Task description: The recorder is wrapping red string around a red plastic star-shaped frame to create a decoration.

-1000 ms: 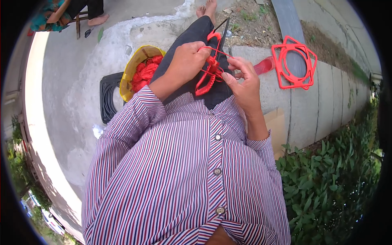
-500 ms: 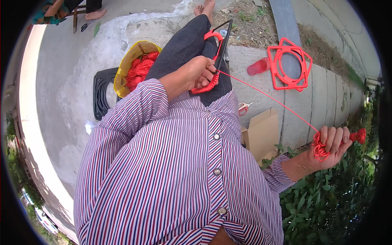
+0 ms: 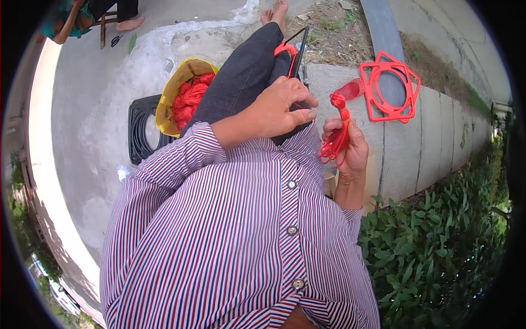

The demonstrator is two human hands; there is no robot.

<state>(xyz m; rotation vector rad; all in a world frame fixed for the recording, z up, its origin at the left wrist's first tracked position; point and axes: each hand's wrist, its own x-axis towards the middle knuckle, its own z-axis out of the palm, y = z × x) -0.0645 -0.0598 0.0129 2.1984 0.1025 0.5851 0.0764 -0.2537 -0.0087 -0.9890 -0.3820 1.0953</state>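
Note:
My right hand [image 3: 350,148] is closed around a bundle of red cord [image 3: 335,137] with a knotted top, held just above my lap beside the concrete ledge. My left hand [image 3: 279,107] rests on a dark flat board [image 3: 298,60] lying along my dark-trousered leg, fingers curled over a red strand near the board's lower end. A red woven piece [image 3: 285,50] sits at the board's far end. My striped shirt fills the lower picture and hides my lap.
A yellow basket [image 3: 172,93] of red cord stands on the ground at my left, beside a black plastic frame [image 3: 141,129]. A red frame [image 3: 390,88] and red bottle [image 3: 350,89] lie on the concrete ledge [image 3: 433,137]. Green plants [image 3: 438,247] grow at right. Another person's feet [image 3: 129,23] are at top left.
My right hand, stretched far right with the cord pulled taut half a second ago, has come back beside my left hand with the cord bunched in it.

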